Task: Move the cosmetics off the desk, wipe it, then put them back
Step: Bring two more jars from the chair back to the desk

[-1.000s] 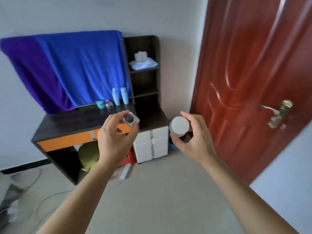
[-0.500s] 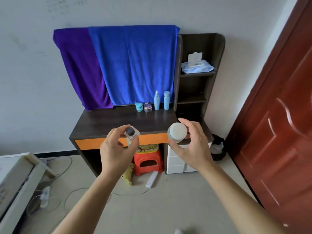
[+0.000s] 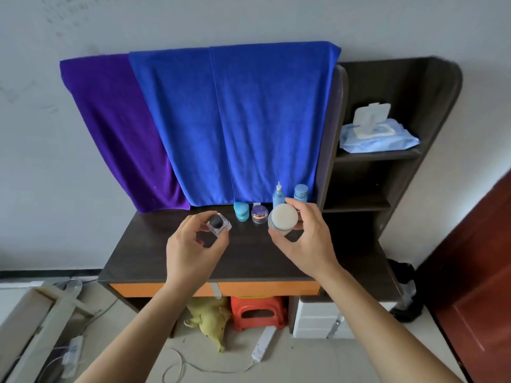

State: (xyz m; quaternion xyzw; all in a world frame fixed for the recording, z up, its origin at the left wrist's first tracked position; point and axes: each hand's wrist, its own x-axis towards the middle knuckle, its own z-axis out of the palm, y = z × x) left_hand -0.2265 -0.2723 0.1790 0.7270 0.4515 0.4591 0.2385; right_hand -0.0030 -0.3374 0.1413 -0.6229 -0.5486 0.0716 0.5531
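My left hand (image 3: pixel 190 250) grips a small clear square bottle with a black cap (image 3: pixel 218 223) above the dark desk top (image 3: pixel 143 252). My right hand (image 3: pixel 307 239) holds a white-lidded round jar (image 3: pixel 283 218) over the desk's back middle. At the desk's rear stand a teal jar (image 3: pixel 241 212), a purple jar with a gold band (image 3: pixel 259 214), a light-blue pointed-tip bottle (image 3: pixel 278 194) and a blue-capped bottle (image 3: pixel 300 193), the last two partly behind my right hand.
Blue (image 3: pixel 249 120) and purple (image 3: pixel 116 125) towels hang behind the desk. A wet-wipes pack (image 3: pixel 377 135) lies on the side shelf. Under the desk are a red stool (image 3: pixel 257 310), a yellow toy (image 3: pixel 213 319), white drawers (image 3: pixel 318 319) and a power strip (image 3: pixel 262 344). A red door (image 3: pixel 475 272) stands right.
My view has come closer to the desk and turned to face it. Both hands, still gripping the bottle and the jar, now hover over the desk top rather than in front of it.
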